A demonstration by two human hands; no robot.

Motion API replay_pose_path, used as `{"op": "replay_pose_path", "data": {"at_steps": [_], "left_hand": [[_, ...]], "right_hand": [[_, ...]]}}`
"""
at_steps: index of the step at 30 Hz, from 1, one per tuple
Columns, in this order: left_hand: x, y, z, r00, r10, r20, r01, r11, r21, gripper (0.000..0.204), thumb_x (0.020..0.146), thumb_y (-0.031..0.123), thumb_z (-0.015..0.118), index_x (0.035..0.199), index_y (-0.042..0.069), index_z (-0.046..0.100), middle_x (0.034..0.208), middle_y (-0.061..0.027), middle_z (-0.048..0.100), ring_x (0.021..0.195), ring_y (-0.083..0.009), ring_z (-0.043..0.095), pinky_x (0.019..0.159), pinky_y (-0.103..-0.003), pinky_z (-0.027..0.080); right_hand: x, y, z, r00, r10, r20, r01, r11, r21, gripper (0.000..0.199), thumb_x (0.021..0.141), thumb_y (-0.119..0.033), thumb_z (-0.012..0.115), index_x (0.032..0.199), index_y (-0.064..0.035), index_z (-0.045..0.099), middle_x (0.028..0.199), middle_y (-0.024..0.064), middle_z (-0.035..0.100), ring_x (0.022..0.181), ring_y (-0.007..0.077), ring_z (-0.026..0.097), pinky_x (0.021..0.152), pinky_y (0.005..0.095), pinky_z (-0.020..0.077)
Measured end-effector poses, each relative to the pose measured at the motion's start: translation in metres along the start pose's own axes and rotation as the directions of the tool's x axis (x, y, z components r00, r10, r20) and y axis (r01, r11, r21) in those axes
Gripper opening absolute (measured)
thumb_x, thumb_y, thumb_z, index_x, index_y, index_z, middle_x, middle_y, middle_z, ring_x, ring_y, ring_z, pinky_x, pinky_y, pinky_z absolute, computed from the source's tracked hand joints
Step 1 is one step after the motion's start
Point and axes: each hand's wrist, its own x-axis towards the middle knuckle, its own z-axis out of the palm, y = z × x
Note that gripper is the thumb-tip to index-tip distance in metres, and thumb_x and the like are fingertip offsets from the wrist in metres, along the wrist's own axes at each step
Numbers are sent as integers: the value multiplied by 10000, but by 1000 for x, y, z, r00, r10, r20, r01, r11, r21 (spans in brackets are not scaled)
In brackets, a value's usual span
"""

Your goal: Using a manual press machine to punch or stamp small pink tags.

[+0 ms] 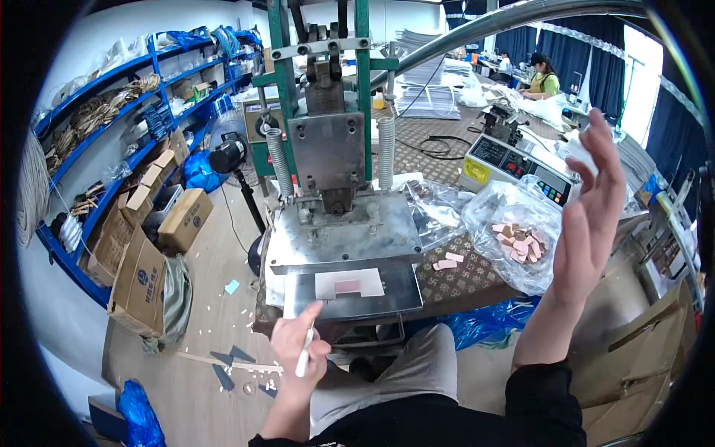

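Observation:
My left hand is closed around a slim white pen-like tool, its index finger pointing at the front edge of a dark metal plate. On that plate lies a white card with a pink rectangular piece on it. Just behind stands a press with a steel block, springs on both sides and a green frame. My right hand is raised at the right with its fingers stretched up and nothing in it. Beside it is a clear plastic bag of small pink and brown pieces.
A curved metal pipe crosses overhead. Several loose pink pieces lie on the patterned tablecloth, before a control box with buttons. Blue shelves and cardboard boxes stand left, near a fan. Another person sits at the back right.

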Motion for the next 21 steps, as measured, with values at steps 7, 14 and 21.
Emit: {"op": "replay_pose_path", "data": {"at_steps": [7,14,21], "left_hand": [[-30,-25,67,973,231,17,-232,971,66,291,871,28,792,1157,68,757,682,-37,610,672,-250,629,609,-378,482],[-25,-32,82,962,273,-15,-262,936,235,253,846,149,838,1094,137,791,617,-4,490,502,-185,512,477,-341,395],[-14,-42,91,967,254,-20,-242,938,249,218,852,163,838,1061,131,784,623,-4,501,512,-194,519,483,-349,396]], "right_hand": [[98,-10,31,945,-7,-327,111,947,300,737,1004,-395,577,1604,-32,351,1694,228,298,1563,355,313,1296,511,218],[129,-32,43,933,7,-359,174,866,470,726,1041,-404,523,1622,-25,308,1702,221,264,1580,352,283,1328,530,180],[163,-11,18,980,-67,-187,173,751,638,638,1065,-406,512,1566,-36,374,1643,191,344,1529,348,353,1313,523,230]]}}
